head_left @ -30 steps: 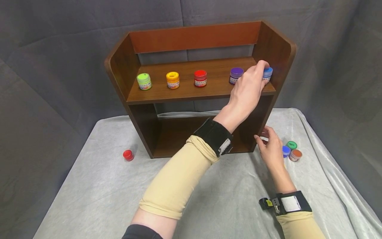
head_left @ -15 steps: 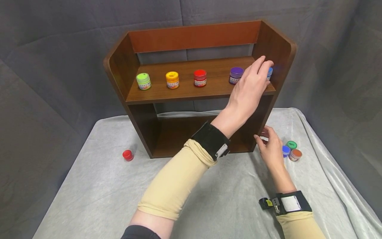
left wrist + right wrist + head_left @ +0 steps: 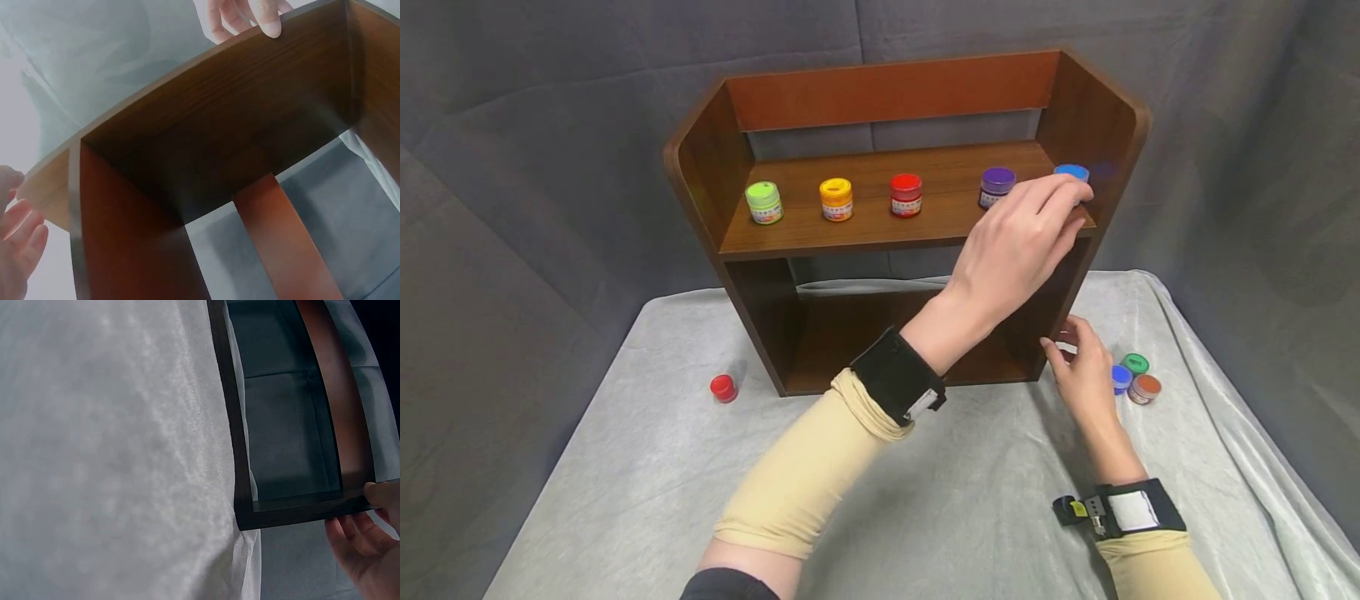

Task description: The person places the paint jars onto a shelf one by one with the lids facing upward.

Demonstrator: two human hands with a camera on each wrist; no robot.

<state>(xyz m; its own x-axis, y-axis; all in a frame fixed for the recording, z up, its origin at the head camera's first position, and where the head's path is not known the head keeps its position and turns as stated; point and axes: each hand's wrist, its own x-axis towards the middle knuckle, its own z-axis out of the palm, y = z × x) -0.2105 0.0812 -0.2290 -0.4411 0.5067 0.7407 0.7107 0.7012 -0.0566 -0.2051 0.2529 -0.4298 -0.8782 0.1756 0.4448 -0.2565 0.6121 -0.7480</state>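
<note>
A brown wooden shelf (image 3: 868, 187) stands on the cloth, with a row of small paint jars on its upper board. My left hand (image 3: 1015, 242) is at the right end of this board, in front of a light blue paint jar (image 3: 1071, 172), whose lower part it hides. In the left wrist view the fingers (image 3: 25, 234) are loosely bent with nothing seen between them. Left of the hand stands a purple paint jar (image 3: 997, 178), partly covered. My right hand (image 3: 1084, 371) grips the lower front edge of the right side panel, thumb in front and fingers outside.
Red (image 3: 906, 193), yellow (image 3: 837, 198) and light green (image 3: 764, 202) paint jars stand further left on the board. A red jar (image 3: 723, 387) sits on the cloth at left. Green (image 3: 1135, 363), blue (image 3: 1122, 378) and brown (image 3: 1145, 387) jars cluster by my right hand.
My left hand came off the light blue jar, fingers lifting, then drew down and toward me, so the jar's lid shows more. My right hand has stayed on the side panel.
</note>
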